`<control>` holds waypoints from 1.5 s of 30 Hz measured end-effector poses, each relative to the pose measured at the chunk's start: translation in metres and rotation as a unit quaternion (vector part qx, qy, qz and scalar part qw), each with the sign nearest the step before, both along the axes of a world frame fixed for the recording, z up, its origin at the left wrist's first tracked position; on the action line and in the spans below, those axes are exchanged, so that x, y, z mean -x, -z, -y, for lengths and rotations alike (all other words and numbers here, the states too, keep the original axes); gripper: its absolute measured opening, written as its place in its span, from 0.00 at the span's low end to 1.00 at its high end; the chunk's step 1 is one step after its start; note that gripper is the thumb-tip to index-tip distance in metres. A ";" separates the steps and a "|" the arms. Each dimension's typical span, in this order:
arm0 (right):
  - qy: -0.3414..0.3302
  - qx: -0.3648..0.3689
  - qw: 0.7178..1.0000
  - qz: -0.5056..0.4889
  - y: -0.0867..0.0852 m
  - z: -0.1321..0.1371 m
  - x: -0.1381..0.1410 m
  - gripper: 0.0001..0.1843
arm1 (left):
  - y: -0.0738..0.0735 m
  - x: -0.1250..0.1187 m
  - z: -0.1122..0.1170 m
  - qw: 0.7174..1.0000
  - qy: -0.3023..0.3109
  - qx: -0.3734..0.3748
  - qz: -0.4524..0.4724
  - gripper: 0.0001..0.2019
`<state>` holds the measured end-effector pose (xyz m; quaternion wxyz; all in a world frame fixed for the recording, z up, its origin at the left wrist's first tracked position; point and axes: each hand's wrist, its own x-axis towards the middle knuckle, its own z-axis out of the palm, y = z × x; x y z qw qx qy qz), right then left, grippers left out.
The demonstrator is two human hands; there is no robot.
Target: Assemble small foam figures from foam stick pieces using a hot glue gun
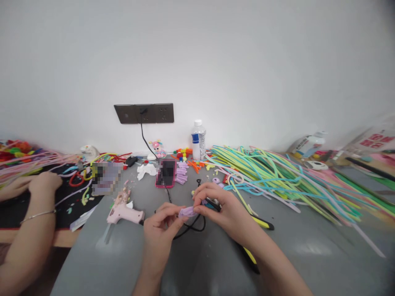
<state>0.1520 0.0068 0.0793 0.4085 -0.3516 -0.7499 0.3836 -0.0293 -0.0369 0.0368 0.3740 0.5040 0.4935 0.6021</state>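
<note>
Between my hands is a small bundle of folded lilac pipe cleaner (187,211), held above the grey table. My left hand (162,226) pinches its left end with thumb and fingers. The fingertips of my right hand (216,203) grip its right end. Beneath and behind my right hand lie pliers with yellow-and-black handles (262,222), their jaws partly hidden by the hand. A black cable (200,226) loops on the table under the bundle. Behind my hands, a stack of short lilac pipe cleaner pieces (181,172) lies beside a phone in a pink case (166,173).
A pink glue gun (125,211) rests left of my hands. A large spread of long pipe cleaners (265,172) covers the right side. A plastic bottle (198,142) stands by the wall. At far left, another person's arms (40,205) rest over a black mat (70,205).
</note>
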 end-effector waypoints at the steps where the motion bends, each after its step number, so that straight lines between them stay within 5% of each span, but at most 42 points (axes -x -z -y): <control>1: -0.002 -0.002 1.000 -0.001 0.000 0.000 0.000 0.06 | 0.000 0.000 0.000 1.000 0.000 -0.002 -0.002 0.04; 11: 0.003 0.013 0.998 -0.063 0.001 0.005 0.000 0.05 | 0.001 0.001 0.003 1.000 0.000 -0.001 0.002 0.04; 30: -0.008 0.028 1.000 -0.004 -0.004 0.008 0.009 0.08 | 0.002 0.006 0.004 1.000 0.002 -0.023 -0.006 0.03; 35: 0.020 0.042 0.995 -0.084 0.006 -0.002 0.016 0.07 | 0.004 0.017 0.005 0.998 -0.044 -0.027 0.027 0.06; 39: 0.040 0.066 0.995 -0.066 0.027 -0.023 0.044 0.06 | 0.006 0.032 0.012 0.988 -0.106 -0.035 0.104 0.10; 45: -0.091 0.008 0.978 0.186 0.056 -0.026 0.130 0.14 | -0.004 0.046 0.031 0.958 -0.179 -0.029 0.220 0.15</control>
